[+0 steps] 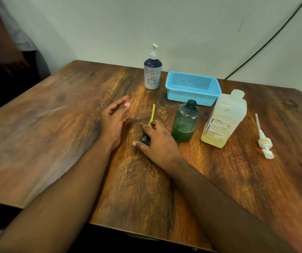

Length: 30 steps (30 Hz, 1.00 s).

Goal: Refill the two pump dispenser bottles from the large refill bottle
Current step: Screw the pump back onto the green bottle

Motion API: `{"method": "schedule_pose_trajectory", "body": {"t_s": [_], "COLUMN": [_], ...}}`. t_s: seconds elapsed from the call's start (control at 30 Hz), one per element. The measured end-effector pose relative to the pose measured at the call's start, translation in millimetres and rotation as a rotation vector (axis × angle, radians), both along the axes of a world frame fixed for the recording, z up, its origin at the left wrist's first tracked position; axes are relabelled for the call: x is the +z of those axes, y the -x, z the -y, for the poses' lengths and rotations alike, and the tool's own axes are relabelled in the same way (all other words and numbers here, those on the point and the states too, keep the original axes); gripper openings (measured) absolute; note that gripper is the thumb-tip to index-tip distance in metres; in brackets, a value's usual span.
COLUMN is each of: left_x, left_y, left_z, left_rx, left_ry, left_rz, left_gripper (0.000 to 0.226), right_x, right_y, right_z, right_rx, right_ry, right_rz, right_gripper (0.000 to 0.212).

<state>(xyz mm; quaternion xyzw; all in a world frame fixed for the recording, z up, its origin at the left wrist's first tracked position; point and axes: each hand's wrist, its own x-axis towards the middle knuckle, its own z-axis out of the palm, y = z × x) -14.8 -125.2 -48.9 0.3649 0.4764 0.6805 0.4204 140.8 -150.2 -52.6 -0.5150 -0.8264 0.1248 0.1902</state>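
both hands sit over the middle of the wooden table [55,110], close together but not touching. left hand [114,118] hovers with its fingers loosely spread and slightly bent, holding nothing, palm turned toward the other hand. right hand [156,139] lies just to its right, low on the tabletop, with fingers curled over a dark pump head [144,138]; whether it truly grips the pump or only rests on it cannot be told. from under those fingers a yellow dip tube [153,114] runs away toward the far side of the table, lying flat in the gap between the two hands.

beyond the hands, near the wall, stands a grey-and-navy pump dispenser bottle [152,74] with a flower pattern, its white pump still fitted, upright. just right of the right hand stands a clear green-tinted bottle [185,123], upright and uncapped, with green liquid filling roughly its lower third. behind that bottle, farther from the hands, sits a blue plastic basket [192,88]. next along to the right is the large refill bottle [223,121], translucent white, with yellowish liquid low inside and its cap on, close beside the green bottle. well off to the right of both hands a white pump with its tube [263,139] lies flat on the wood.
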Motion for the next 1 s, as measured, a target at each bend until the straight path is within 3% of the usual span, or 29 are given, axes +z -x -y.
{"method": "schedule_pose_trajectory", "body": {"t_s": [0.17,0.37,0.43,0.53,0.63,0.73,0.9,1.0], "left_x": [-1,1,-2,-6,-3,-1,2,1], "left_y": [-3,-11,-18,-41,-73,-96,-99,-79], "left_z": [-2,0,-1,3,6,2,-3,-7], "left_rx": [-0.042,-0.115,-0.138,-0.299,-0.522,-0.604,-0.459,-0.428], "left_ry": [0.015,0.056,0.045,-0.028,-0.044,-0.018,-0.048,-0.051], "left_rz": [0.022,0.093,0.005,-0.217,-0.289,-0.308,-0.417,-0.437], "left_gripper": [0.021,0.028,0.032,0.053,0.083,0.105,0.092,0.092], "right_x": [4,36,57,89,113,128,162,177], "right_y": [4,-21,-37,-63,-85,-100,-113,-119], "right_z": [-1,29,38,42,38,38,41,26], "right_rx": [-0.040,-0.065,-0.076,-0.115,-0.160,-0.152,-0.289,-0.291], "right_ry": [-0.008,-0.155,-0.232,-0.326,-0.505,-0.624,-0.344,-0.307], "right_rz": [-0.005,-0.306,-0.377,-0.413,-0.383,-0.379,-0.460,-0.360], "right_gripper": [0.050,0.042,0.045,0.045,0.032,0.021,0.019,0.019]}}
